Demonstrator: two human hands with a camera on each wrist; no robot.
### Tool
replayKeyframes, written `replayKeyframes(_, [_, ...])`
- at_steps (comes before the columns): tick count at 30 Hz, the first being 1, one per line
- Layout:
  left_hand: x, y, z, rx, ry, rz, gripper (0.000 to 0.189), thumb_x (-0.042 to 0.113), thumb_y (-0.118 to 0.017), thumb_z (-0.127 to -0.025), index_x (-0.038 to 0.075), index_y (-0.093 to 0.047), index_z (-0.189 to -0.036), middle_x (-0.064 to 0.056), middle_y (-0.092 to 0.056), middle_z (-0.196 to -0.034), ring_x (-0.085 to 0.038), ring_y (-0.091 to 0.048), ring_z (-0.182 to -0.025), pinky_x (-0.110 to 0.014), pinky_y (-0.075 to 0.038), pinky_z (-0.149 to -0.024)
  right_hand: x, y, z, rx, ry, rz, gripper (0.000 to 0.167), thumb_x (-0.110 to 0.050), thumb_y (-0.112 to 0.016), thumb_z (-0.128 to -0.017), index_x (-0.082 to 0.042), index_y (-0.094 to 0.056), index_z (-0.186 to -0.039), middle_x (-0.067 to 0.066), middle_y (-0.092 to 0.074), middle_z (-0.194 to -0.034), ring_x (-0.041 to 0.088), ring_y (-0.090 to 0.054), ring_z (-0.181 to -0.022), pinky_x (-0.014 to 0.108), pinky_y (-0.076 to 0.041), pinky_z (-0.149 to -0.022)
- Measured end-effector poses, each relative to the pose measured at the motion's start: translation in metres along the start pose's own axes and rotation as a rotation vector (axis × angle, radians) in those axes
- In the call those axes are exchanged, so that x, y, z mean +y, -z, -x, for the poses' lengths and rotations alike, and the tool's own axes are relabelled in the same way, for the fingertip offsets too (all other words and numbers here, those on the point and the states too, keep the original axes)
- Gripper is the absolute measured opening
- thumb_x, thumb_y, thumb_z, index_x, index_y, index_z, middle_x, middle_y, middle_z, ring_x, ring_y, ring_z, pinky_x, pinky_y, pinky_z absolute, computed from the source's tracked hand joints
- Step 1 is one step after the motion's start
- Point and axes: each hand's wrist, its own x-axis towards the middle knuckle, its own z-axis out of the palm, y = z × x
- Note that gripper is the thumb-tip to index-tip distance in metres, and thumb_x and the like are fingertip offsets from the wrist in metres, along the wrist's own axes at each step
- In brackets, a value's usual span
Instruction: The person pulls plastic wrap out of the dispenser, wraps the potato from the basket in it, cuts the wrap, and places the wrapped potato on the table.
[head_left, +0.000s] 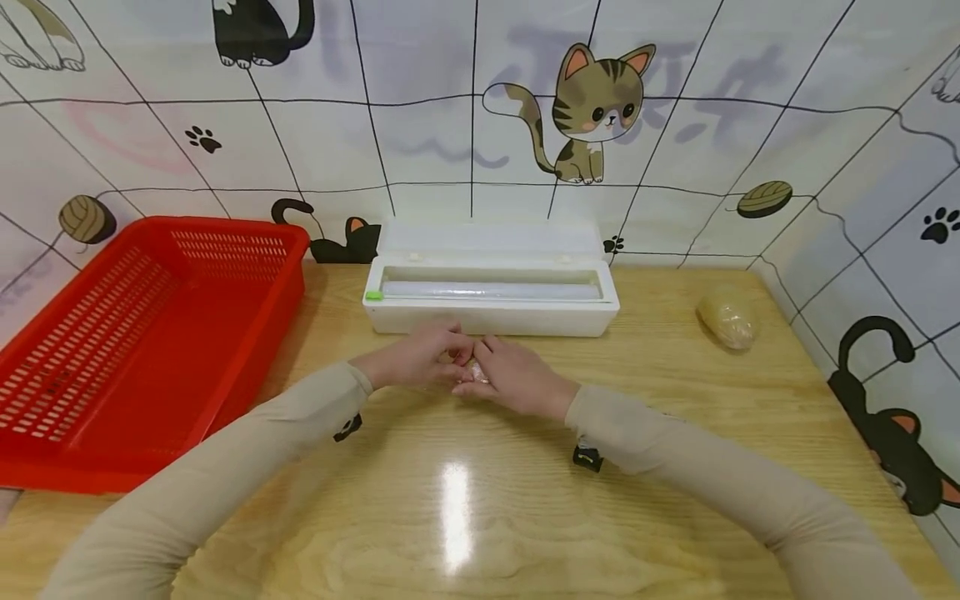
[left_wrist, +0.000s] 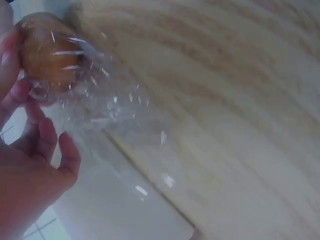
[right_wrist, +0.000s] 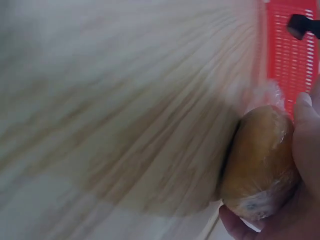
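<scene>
An oblong, rounded orange-brown thing (right_wrist: 260,155), wrapped in clear cling film, sits in my right hand (head_left: 517,379); its exact kind does not show. In the head view it is mostly hidden between both hands, just in front of the white dispenser box. The right fingers and thumb grip it from the side. My left hand (head_left: 427,354) meets it from the left, its fingers curled at the loose cling film (left_wrist: 112,112). In the left wrist view that film trails off the round orange-brown thing toward the wooden table.
Behind the hands stands a white cling film box (head_left: 487,319), lid raised, a roll (head_left: 491,290) inside. To the left is a red plastic basket (head_left: 172,333). Another film-wrapped, yellowish thing (head_left: 727,318) lies on the wooden table (head_left: 600,533) at the right, near the patterned wall covering (head_left: 420,133).
</scene>
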Motion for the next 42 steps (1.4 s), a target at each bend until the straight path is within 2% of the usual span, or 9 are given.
replayKeyframes(5, [-0.008, 0.01, 0.014, -0.033, 0.088, -0.023, 0.035, 0.022, -0.081, -0.079, 0.01, -0.051, -0.091, -0.005, -0.045, -0.094, -0.021, -0.041, -0.087, -0.033, -0.038, -0.076, 0.003, 0.0, -0.004, 0.031, 0.03, 0.091, 0.06, -0.054, -0.06, -0.089, -0.003, -0.053, -0.119, 0.009, -0.057, -0.11, 0.024, -0.052, -0.108, 0.037, -0.041, -0.095])
replayKeyframes(9, [-0.009, 0.017, 0.027, -0.071, 0.178, -0.061, 0.052, 0.027, -0.085, -0.074, 0.002, -0.05, -0.104, -0.008, -0.051, -0.096, -0.023, -0.047, -0.085, -0.036, -0.043, -0.076, 0.003, 0.001, -0.003, -0.003, 0.007, 0.073, 0.074, -0.057, -0.063, -0.085, 0.001, -0.05, -0.127, 0.013, -0.056, -0.119, 0.027, -0.05, -0.112, 0.038, -0.04, -0.099])
replayKeyframes(12, [-0.011, 0.019, 0.034, -0.105, 0.224, -0.075, 0.048, 0.024, -0.084, -0.075, 0.0, -0.053, -0.104, -0.008, -0.055, -0.09, -0.022, -0.051, -0.082, -0.037, -0.044, -0.076, 0.003, 0.001, -0.002, -0.029, -0.021, 0.039, 0.084, -0.059, -0.064, -0.083, 0.003, -0.044, -0.136, 0.018, -0.052, -0.128, 0.03, -0.046, -0.12, 0.039, -0.036, -0.104])
replayKeyframes(17, [-0.014, 0.019, 0.037, -0.134, 0.232, -0.047, 0.026, 0.013, -0.079, -0.08, 0.003, -0.057, -0.089, -0.002, -0.05, -0.076, -0.018, -0.046, -0.073, -0.032, -0.039, -0.067, 0.005, 0.0, 0.0, -0.05, -0.052, -0.012, 0.094, -0.058, -0.068, -0.081, 0.004, -0.034, -0.144, 0.02, -0.047, -0.136, 0.032, -0.041, -0.127, 0.039, -0.032, -0.107])
replayKeyframes(21, [-0.013, 0.016, 0.037, -0.158, 0.254, -0.028, 0.024, 0.01, -0.077, -0.082, 0.005, -0.054, -0.084, -0.001, -0.046, -0.074, -0.016, -0.043, -0.071, -0.03, -0.036, -0.065, 0.006, 0.002, 0.002, -0.068, -0.055, -0.022, 0.095, -0.056, -0.07, -0.081, 0.003, -0.032, -0.146, 0.02, -0.045, -0.138, 0.032, -0.041, -0.128, 0.04, -0.032, -0.108])
replayKeyframes(30, [-0.003, 0.027, 0.039, -0.192, 0.34, -0.001, 0.051, 0.025, -0.084, -0.076, 0.001, -0.049, -0.105, -0.013, -0.044, -0.098, -0.027, -0.046, -0.088, -0.04, -0.042, -0.08, 0.006, 0.004, 0.003, -0.067, -0.026, -0.009, 0.089, -0.054, -0.07, -0.082, 0.004, -0.038, -0.141, 0.018, -0.048, -0.133, 0.031, -0.043, -0.124, 0.039, -0.035, -0.105])
replayKeyframes(34, [-0.003, 0.031, 0.031, -0.162, 0.292, -0.022, 0.051, 0.031, -0.078, -0.082, -0.004, -0.053, -0.109, -0.019, -0.05, -0.104, -0.03, -0.049, -0.093, -0.043, -0.043, -0.083, 0.007, 0.005, 0.004, -0.058, -0.021, 0.004, 0.086, -0.053, -0.071, -0.081, 0.004, -0.041, -0.139, 0.017, -0.05, -0.129, 0.03, -0.044, -0.121, 0.039, -0.036, -0.103])
replayKeyframes(38, [-0.003, 0.028, 0.019, -0.2, 0.213, -0.06, 0.041, 0.032, -0.076, -0.084, -0.004, -0.063, -0.099, -0.008, -0.062, -0.086, -0.021, -0.056, -0.08, -0.035, -0.047, -0.073, 0.006, 0.005, 0.004, -0.058, -0.006, 0.001, 0.085, -0.053, -0.072, -0.08, 0.003, -0.043, -0.137, 0.016, -0.051, -0.127, 0.029, -0.045, -0.118, 0.039, -0.036, -0.102])
replayKeyframes(42, [0.002, 0.023, 0.01, -0.269, 0.241, -0.091, 0.033, 0.033, -0.079, -0.08, 0.003, -0.066, -0.084, 0.001, -0.059, -0.071, -0.013, -0.052, -0.065, -0.028, -0.045, -0.061, 0.005, 0.006, 0.004, -0.073, 0.012, -0.002, 0.084, -0.053, -0.072, -0.08, 0.003, -0.044, -0.135, 0.015, -0.051, -0.128, 0.03, -0.046, -0.118, 0.039, -0.036, -0.103])
